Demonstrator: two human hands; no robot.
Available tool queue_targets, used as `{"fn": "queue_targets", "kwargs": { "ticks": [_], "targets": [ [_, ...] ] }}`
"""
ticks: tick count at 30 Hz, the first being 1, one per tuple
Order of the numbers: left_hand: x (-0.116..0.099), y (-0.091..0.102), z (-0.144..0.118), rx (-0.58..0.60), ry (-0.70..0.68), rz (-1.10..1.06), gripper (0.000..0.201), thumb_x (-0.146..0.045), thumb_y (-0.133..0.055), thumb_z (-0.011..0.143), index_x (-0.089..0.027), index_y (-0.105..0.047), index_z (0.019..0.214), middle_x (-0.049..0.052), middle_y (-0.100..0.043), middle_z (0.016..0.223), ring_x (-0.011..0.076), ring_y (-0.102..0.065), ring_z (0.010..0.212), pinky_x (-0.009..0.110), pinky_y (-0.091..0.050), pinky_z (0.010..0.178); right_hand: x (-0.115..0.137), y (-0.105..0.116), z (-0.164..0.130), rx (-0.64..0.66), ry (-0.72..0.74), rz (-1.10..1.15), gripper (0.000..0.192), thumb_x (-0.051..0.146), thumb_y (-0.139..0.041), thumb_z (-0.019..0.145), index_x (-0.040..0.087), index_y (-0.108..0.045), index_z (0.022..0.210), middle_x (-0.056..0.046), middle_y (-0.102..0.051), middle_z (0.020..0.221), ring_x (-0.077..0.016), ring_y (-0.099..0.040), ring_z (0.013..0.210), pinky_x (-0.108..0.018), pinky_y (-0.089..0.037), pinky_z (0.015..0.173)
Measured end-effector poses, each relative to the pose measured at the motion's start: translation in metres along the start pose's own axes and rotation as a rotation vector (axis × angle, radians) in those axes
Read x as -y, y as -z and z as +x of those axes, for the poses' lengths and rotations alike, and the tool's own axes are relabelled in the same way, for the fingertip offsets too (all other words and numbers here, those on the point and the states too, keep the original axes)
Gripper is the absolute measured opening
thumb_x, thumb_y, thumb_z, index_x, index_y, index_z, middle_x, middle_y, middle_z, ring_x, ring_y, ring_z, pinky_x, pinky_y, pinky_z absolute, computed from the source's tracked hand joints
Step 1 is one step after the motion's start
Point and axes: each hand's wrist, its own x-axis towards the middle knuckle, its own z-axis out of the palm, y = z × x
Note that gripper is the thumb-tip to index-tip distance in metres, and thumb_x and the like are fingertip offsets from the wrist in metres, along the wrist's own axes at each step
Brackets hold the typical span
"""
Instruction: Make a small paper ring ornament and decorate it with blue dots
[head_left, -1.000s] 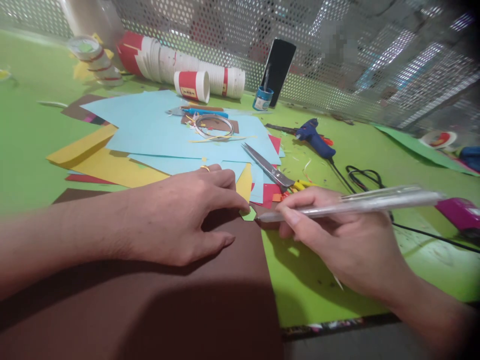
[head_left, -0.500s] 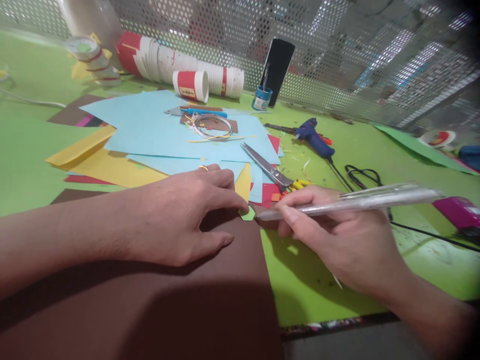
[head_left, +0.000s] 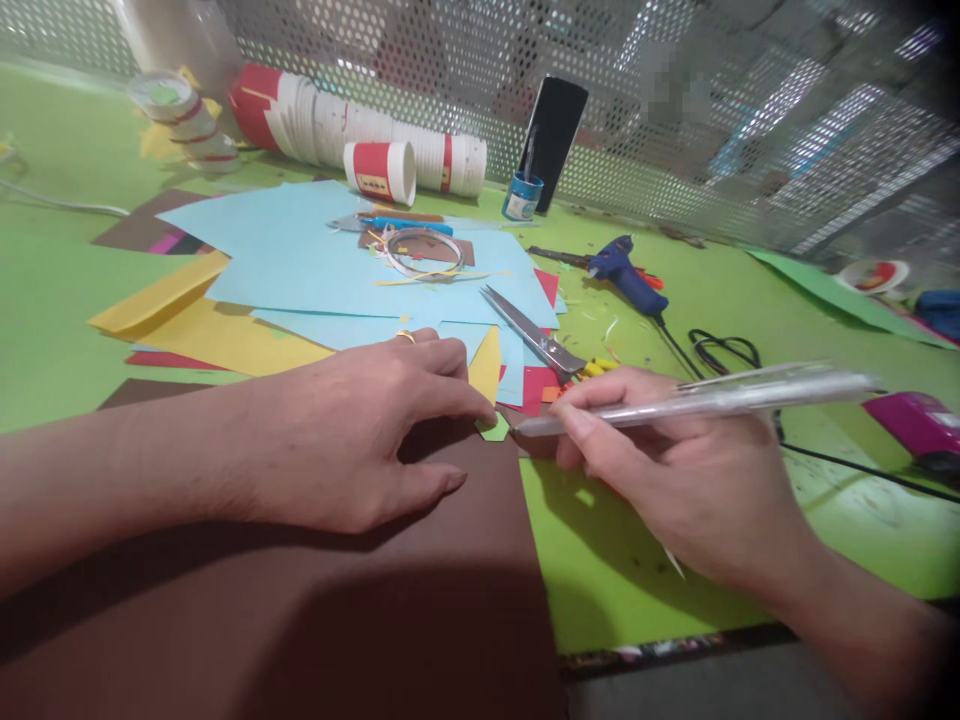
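Note:
My left hand point(head_left: 375, 430) rests on a sheet of brown paper point(head_left: 420, 590), fingers apart. Its index fingertip presses a small green hexagonal paper piece point(head_left: 494, 428) near the sheet's right edge. In my right hand point(head_left: 675, 460) is a clear pen point(head_left: 697, 398), gripped between thumb and fingers. The pen's tip touches or nearly touches the right corner of the green piece; any mark there is too small to make out. Scissors point(head_left: 532, 332) lie just beyond the hands, with their handles partly hidden by my right hand.
Light blue sheets point(head_left: 300, 260) and yellow paper point(head_left: 202, 325) lie behind my left hand. A roll of tape point(head_left: 424, 254) sits on the blue paper. Further back are paper cups point(head_left: 380, 172), a phone point(head_left: 559, 135) and a blue jar point(head_left: 523, 196). To the right lies a corded glue gun point(head_left: 626, 275).
Almost nothing differs: both hands, the pen and the green piece hold their places. The whole view has shifted very slightly.

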Motion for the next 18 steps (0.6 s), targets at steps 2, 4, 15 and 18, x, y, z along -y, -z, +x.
{"fn": "queue_targets", "kwargs": {
  "ticks": [2,4,15,18],
  "targets": [
    [0.0000,0.0002,0.0000,0.000,0.004,0.004,0.035,-0.028,-0.058,0.081,-0.029,-0.069,0.114,0.004,-0.055,0.098,0.0230,-0.056,0.090,0.037,-0.046,0.081,-0.0005,-0.0008,0.0002,-0.003,-0.001,0.006,0.017,0.019,-0.061,0.085,0.022,-0.067,0.069,0.008,-0.066,0.059,-0.0067,-0.054,0.049,-0.019,-0.047,0.056],
    [0.0001,0.0004,-0.0004,-0.003,-0.006,0.006,0.034,-0.027,-0.058,0.081,-0.029,-0.069,0.114,0.004,-0.055,0.098,0.0228,-0.055,0.090,0.036,-0.045,0.081,-0.0005,-0.0015,0.0006,-0.003,-0.006,0.013,0.017,0.019,-0.061,0.085,0.022,-0.067,0.069,0.008,-0.066,0.058,-0.0064,-0.054,0.048,-0.018,-0.045,0.053],
    [-0.0001,0.0002,-0.0018,-0.018,-0.032,0.006,0.037,-0.025,-0.058,0.082,-0.028,-0.068,0.118,0.005,-0.057,0.100,0.0218,-0.056,0.092,0.034,-0.046,0.082,0.0004,-0.0003,0.0001,-0.003,-0.030,0.003,0.017,0.021,-0.062,0.085,0.022,-0.068,0.070,0.006,-0.067,0.058,-0.0083,-0.054,0.047,-0.020,-0.045,0.050],
    [-0.0006,0.0007,-0.0028,-0.015,-0.035,0.011,0.036,-0.026,-0.058,0.082,-0.027,-0.068,0.117,0.005,-0.057,0.100,0.0222,-0.056,0.092,0.034,-0.047,0.081,0.0014,0.0001,0.0002,0.001,-0.030,-0.015,0.017,0.021,-0.062,0.085,0.022,-0.067,0.069,0.005,-0.066,0.057,-0.0086,-0.052,0.044,-0.022,-0.044,0.047]
  ]
}}
